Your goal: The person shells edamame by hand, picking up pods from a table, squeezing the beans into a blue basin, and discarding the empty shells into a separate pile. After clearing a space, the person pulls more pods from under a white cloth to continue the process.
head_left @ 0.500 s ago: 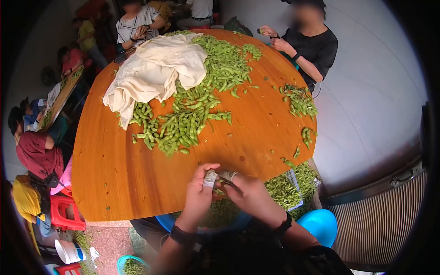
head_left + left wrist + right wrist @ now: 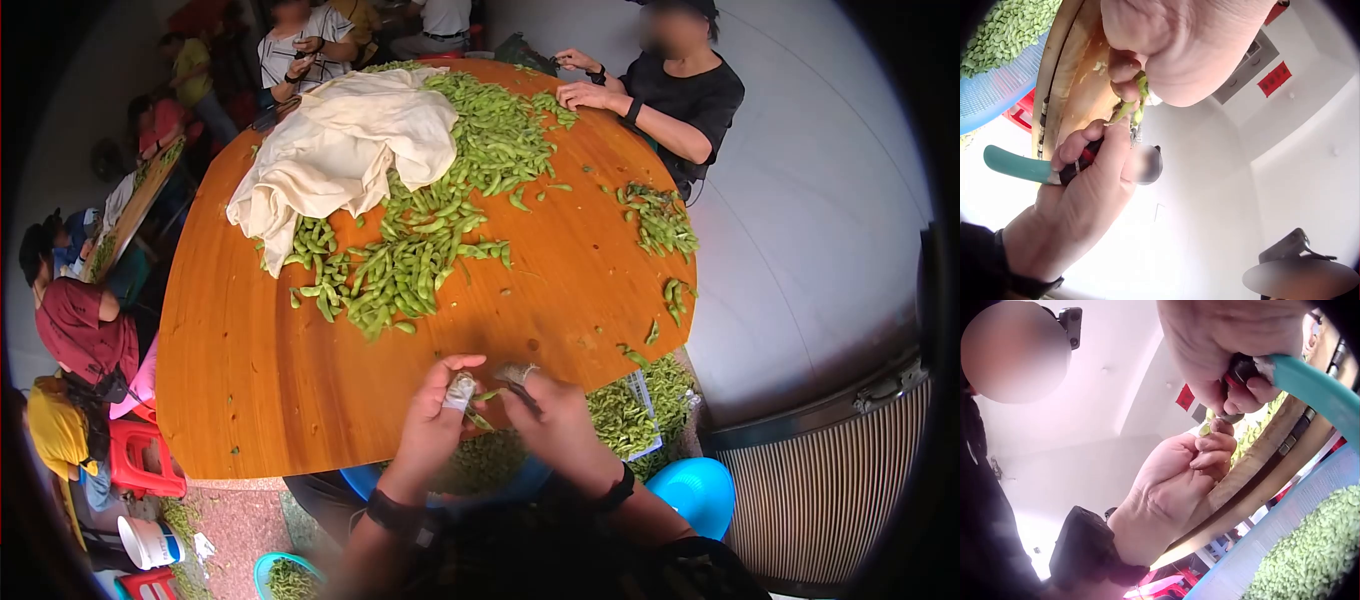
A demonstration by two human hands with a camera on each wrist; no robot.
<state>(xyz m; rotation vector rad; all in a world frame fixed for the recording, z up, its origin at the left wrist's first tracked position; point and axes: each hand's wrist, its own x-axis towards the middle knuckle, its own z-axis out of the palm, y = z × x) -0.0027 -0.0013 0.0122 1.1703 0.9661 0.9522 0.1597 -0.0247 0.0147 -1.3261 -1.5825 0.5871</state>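
Left hand pinches green pod; right hand grips green-handled tool. Tool-to-pod contact hard to tell. Best: brace pod firmly, small controlled moves, left fingertips clear.

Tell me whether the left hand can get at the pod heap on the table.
Probably yes: only bare tabletop shows between the left hand and the near edge of the pod heap. It pinches a green pod, though, which it would likely need to release first.

Two hands, one tool, one cloth
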